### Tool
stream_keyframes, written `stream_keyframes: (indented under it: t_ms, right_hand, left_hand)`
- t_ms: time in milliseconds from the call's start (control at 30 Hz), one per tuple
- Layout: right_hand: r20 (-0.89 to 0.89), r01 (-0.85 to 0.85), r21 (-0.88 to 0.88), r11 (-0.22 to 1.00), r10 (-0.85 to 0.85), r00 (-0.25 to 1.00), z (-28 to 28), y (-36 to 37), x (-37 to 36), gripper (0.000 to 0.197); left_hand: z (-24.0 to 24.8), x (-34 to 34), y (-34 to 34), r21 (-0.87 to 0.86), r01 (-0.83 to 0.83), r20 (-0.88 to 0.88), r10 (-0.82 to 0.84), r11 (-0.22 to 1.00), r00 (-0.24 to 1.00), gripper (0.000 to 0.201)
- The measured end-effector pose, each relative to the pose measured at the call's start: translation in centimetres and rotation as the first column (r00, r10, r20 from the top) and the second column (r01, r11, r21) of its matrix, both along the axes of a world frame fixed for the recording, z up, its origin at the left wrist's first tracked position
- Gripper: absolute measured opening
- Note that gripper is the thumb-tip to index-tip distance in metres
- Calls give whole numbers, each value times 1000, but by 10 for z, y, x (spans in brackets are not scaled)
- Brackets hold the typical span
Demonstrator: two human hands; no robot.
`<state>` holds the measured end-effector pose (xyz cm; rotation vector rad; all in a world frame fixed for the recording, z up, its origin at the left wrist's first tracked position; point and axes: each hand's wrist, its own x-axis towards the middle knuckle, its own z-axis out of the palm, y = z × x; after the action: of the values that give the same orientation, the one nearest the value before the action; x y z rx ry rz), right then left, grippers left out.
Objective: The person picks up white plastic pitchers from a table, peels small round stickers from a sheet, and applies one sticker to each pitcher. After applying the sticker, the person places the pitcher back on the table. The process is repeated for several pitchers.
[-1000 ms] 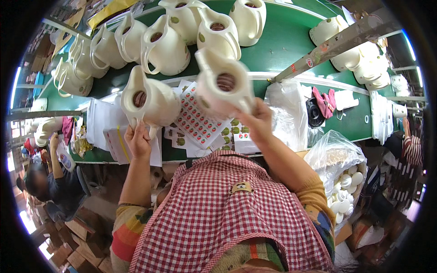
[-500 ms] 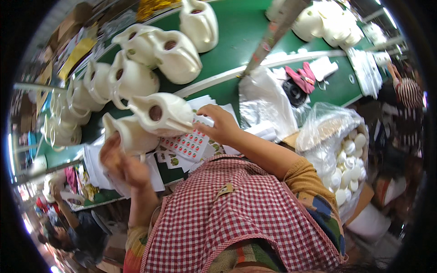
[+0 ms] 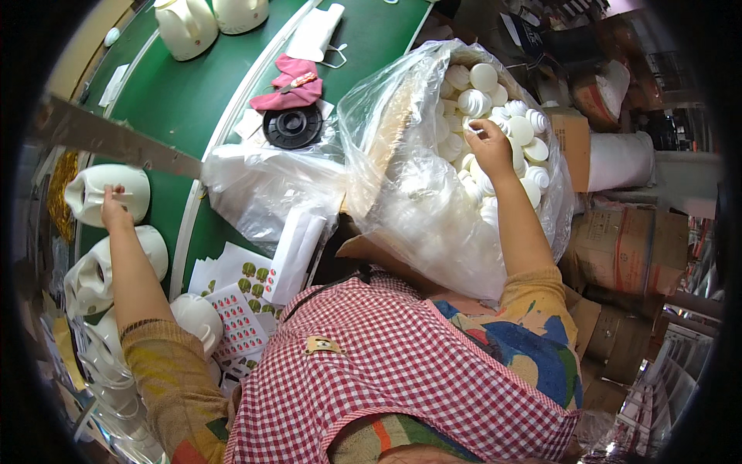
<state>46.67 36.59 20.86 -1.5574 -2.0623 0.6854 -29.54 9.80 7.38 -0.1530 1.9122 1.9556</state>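
At the far left, my left hand (image 3: 116,210) is closed round the handle of a cream plastic jug (image 3: 133,185) that lies on the green table. Another cream jug (image 3: 147,251) lies just in front of it. On the right, my right hand (image 3: 491,145) is over a cardboard box lined with clear plastic (image 3: 386,193) and full of round white lids (image 3: 522,130). Its fingers are curled in a pinch on a white lid (image 3: 468,125), partly hidden by the fingertips.
Sticker sheets (image 3: 239,317) lie at the table's near edge. Beyond them are a plastic bag (image 3: 263,185), a black reel (image 3: 292,126) and a pink cloth (image 3: 290,83). A metal post (image 3: 116,139) slants across the left. Cardboard boxes (image 3: 630,251) stand at right.
My view has turned to the right. My right hand has gone from beside the jugs to the box of lids. My left hand has moved to a jug's handle.
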Motion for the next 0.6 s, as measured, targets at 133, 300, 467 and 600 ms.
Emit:
stream_keyframes:
  t_ms: [133, 300, 467, 600]
  right_hand:
    - [372, -222, 1, 975, 206, 905, -56, 41, 11, 71]
    - [361, -72, -180, 981, 134, 923, -125, 76, -4, 70]
    - [382, 106, -187, 977, -27, 924, -84, 58, -32, 60]
    - [48, 139, 179, 974, -149, 988, -34, 75, 12, 79]
  left_hand:
    - [16, 18, -12, 173, -185, -84, 202, 967, 976, 38]
    - [85, 165, -5, 60, -31, -311, 48, 998, 949, 29]
    - [131, 295, -48, 321, -116, -133, 166, 940, 977, 17]
    - [152, 359, -95, 201, 103, -46, -96, 974, 994, 9]
